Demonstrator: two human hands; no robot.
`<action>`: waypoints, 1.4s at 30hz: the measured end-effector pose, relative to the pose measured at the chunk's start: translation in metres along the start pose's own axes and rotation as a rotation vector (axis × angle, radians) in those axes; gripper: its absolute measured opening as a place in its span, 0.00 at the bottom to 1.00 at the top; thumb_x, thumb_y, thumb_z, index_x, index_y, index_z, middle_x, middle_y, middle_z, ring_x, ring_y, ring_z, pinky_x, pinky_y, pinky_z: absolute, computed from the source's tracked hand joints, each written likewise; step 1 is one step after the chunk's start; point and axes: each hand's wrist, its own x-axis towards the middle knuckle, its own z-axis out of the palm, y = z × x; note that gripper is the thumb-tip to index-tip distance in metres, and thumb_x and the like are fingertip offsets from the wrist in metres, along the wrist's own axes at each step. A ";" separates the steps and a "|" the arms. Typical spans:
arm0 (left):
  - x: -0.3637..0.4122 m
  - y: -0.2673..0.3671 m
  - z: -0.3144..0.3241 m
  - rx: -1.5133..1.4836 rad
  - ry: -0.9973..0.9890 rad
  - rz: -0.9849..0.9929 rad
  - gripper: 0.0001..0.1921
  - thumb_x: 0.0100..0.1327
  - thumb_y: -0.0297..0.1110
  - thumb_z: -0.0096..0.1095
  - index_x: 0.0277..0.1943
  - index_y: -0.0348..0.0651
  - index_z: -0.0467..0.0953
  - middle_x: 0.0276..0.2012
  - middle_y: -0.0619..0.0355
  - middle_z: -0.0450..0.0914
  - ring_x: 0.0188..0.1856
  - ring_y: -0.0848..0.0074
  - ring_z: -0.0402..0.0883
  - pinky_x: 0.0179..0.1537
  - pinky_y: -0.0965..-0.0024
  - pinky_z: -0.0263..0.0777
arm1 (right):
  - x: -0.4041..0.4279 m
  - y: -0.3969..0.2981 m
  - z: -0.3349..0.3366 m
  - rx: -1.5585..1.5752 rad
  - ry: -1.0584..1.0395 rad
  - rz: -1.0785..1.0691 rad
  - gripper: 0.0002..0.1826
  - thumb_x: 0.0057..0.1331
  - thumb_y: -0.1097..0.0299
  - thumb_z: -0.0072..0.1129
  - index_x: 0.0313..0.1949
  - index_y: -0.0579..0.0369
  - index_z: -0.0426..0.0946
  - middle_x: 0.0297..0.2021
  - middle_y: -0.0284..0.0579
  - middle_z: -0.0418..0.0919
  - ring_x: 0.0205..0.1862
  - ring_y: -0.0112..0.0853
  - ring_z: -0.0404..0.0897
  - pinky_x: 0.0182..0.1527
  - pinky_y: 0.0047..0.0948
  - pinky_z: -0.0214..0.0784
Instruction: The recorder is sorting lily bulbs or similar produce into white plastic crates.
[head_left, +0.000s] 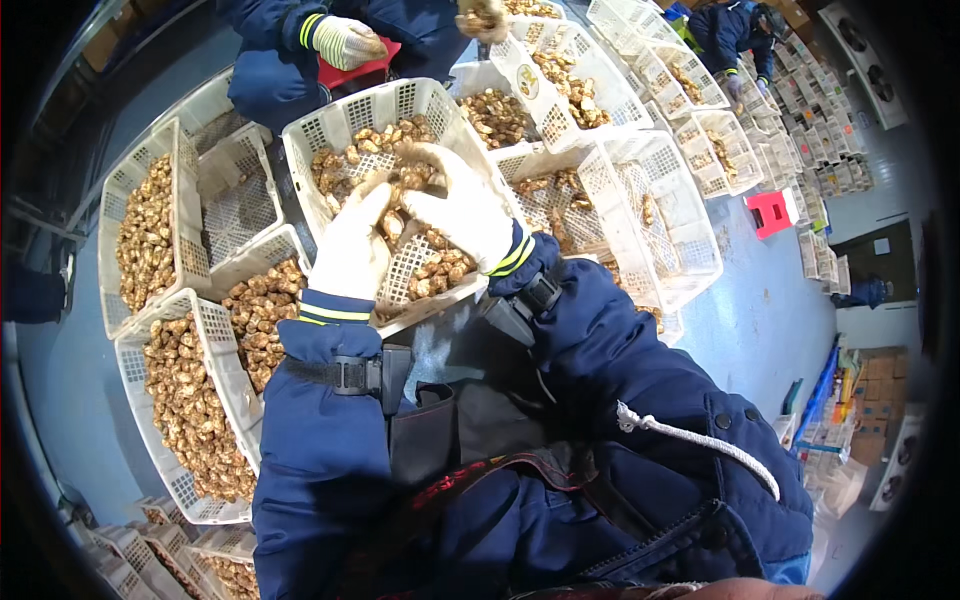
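Note:
My left hand (352, 244) and my right hand (457, 206), both in white gloves with striped cuffs, meet over a white plastic crate (304, 154). Between the fingertips they hold a brown, knobbly root or tuber (412, 176). Which hand grips it more is not clear. In the crate lie loose tubers at the far side and a small heap (439, 274) at the near right, with the perforated crate floor (405, 270) showing between them. Another tuber (391, 223) shows just below my fingers.
Left stand full tuber crates (199, 405), (146, 232) and a nearly bare one (240, 195). Stacked crates (690, 217) stand right. Across from me sits a co-worker with gloved hands (349, 43); another person (731, 37) bends over crates farther off. A red stool (769, 214) stands right.

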 end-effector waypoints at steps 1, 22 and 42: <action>0.000 -0.001 0.001 -0.062 0.024 -0.112 0.16 0.67 0.30 0.57 0.56 0.38 0.72 0.45 0.55 0.77 0.40 0.74 0.76 0.46 0.68 0.75 | 0.002 0.005 0.004 0.046 0.034 -0.024 0.27 0.59 0.68 0.59 0.58 0.61 0.69 0.53 0.52 0.74 0.56 0.37 0.73 0.59 0.34 0.65; 0.006 0.025 0.051 -0.400 0.139 -0.224 0.33 0.70 0.55 0.48 0.64 0.33 0.62 0.60 0.47 0.68 0.60 0.63 0.69 0.63 0.61 0.63 | 0.003 0.033 0.035 -0.258 0.227 -0.213 0.17 0.61 0.61 0.56 0.47 0.56 0.74 0.48 0.54 0.72 0.52 0.48 0.70 0.56 0.42 0.63; -0.009 0.041 0.019 -0.454 0.070 -0.215 0.23 0.70 0.45 0.52 0.58 0.34 0.68 0.56 0.45 0.73 0.57 0.58 0.74 0.57 0.57 0.71 | -0.154 0.022 -0.167 -0.600 0.356 0.255 0.19 0.64 0.60 0.57 0.51 0.57 0.75 0.45 0.53 0.79 0.50 0.42 0.77 0.54 0.33 0.68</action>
